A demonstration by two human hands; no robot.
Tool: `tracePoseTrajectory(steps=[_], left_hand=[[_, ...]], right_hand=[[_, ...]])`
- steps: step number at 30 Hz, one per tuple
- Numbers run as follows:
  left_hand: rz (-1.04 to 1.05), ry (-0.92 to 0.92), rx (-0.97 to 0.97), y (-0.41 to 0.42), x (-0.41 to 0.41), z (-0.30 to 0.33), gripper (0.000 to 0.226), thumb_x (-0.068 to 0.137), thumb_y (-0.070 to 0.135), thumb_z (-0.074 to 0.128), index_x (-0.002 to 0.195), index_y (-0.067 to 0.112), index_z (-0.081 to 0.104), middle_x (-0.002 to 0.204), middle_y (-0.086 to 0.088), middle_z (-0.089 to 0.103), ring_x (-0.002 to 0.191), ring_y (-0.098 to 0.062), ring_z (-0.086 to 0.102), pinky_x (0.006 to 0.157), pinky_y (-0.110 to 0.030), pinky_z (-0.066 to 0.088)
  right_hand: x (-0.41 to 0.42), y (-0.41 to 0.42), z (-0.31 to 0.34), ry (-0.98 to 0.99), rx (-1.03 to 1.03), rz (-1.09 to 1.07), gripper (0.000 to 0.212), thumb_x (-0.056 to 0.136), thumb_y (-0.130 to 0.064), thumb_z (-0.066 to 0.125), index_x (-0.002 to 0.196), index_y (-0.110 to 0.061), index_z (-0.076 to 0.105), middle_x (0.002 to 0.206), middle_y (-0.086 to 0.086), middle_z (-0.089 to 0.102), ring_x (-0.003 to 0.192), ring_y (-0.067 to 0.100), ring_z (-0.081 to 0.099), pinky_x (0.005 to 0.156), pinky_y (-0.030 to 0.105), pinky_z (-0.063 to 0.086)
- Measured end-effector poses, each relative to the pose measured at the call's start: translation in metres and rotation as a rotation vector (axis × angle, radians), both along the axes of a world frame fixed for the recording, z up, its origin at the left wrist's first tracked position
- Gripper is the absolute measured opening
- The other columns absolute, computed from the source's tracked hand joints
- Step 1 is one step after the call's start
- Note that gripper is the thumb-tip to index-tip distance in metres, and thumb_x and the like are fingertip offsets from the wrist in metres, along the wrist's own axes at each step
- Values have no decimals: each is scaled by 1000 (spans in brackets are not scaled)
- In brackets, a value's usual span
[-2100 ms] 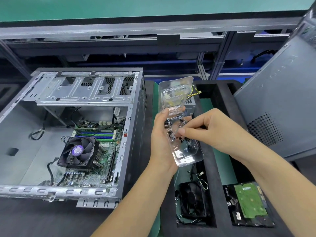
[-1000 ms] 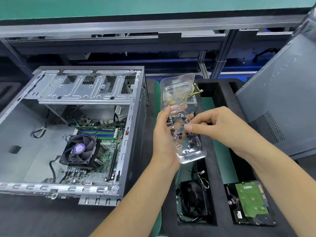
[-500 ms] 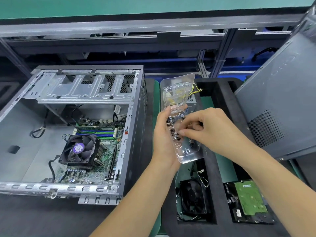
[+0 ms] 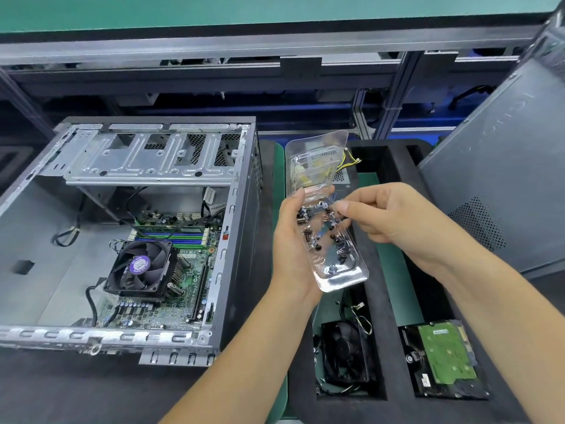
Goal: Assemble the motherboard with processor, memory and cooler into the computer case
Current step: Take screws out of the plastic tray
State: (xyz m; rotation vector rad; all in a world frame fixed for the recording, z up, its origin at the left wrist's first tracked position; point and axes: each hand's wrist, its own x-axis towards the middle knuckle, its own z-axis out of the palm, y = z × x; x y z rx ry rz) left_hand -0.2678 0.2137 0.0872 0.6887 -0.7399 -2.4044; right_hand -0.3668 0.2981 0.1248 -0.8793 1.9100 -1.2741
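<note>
Dark workbench, left hand [image 4: 290,240] cupping screw tray [image 4: 331,240], right hand [image 4: 394,215] fingertips pinched inside it

computer case [image 4: 128,240] left | motherboard [image 4: 171,289] inside | foam tray [image 4: 388,332] right | hard drive [image 4: 446,362] in tray

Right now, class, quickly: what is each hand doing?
Left hand: holds the clear screw tray from below.
Right hand: fingertips pinched over the screws; whether one is gripped cannot be told.

Two bare forearms, apparently unsleeved, ringless fingers.
</note>
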Motion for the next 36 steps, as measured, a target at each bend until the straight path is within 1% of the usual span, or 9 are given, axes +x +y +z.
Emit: tracePoseTrajectory(steps=[4,7,11,15,23,26,29,33,36], left_hand=[[-14,-25,-21,-1,0,-2,57,90,37,51,132,0,49,107,-17,58,93,-29,57,80,-39,49],[-30,-34,-29,0,2,-2,55,91,39,50,132,2,50,105,-15,59,86,-26,59,76,-37,49],[-33,-12,2,0,1,-2,57,90,37,50,133,0,47,106,-18,55,93,-31,53,79,-40,46],[-34,-11,-1,1,1,-2,58,90,37,51,133,-1,47,104,-18,54,96,-32,51,84,-43,43],[-54,-14,4,1,3,-2,56,91,39,50,132,0,48,105,-17,54,98,-32,53,90,-47,44],[-51,-7,9,1,3,-1,57,91,37,50,133,-1,46,105,-19,56,97,-32,54,87,-44,45],[-56,11,29,2,3,-2,55,91,37,51,133,0,47,106,-19,58,99,-34,55,96,-52,43],[-54,-4,21,3,5,-1,54,91,38,51,129,0,52,89,-13,66,80,-26,64,75,-37,54],[-59,6,14,4,5,-3,50,91,37,50,123,-1,58,81,-9,67,70,-20,66,64,-28,56]], right_hand=[[1,2,-1,-150,-43,32,21,86,-24,65,75,-7,71,50,-3,30,45,9,19,41,16,18],[2,3,0,-310,-85,106,18,81,-24,66,65,-19,74,51,-6,42,42,5,24,38,12,19],[-2,5,-3,-440,-106,120,13,78,-20,68,77,-8,74,51,-5,45,40,2,29,35,10,21],[-4,5,-5,-435,-102,144,21,78,-19,67,89,-3,75,50,-7,46,42,2,26,36,9,23],[-4,6,-5,-456,-90,133,24,76,-23,69,90,-4,76,47,-8,39,43,3,22,36,10,20],[-3,7,-4,-477,-96,148,21,78,-22,67,88,-6,76,46,-10,46,42,2,23,36,9,21],[-2,8,-3,-473,-103,161,18,79,-21,65,85,-9,77,47,-9,50,42,1,24,37,9,21],[1,9,-3,-374,-84,115,24,75,-26,69,88,-7,77,45,-8,39,43,5,22,38,12,21],[1,10,0,-227,-90,57,20,79,-23,69,89,-7,76,43,-11,44,41,5,23,39,12,21]])
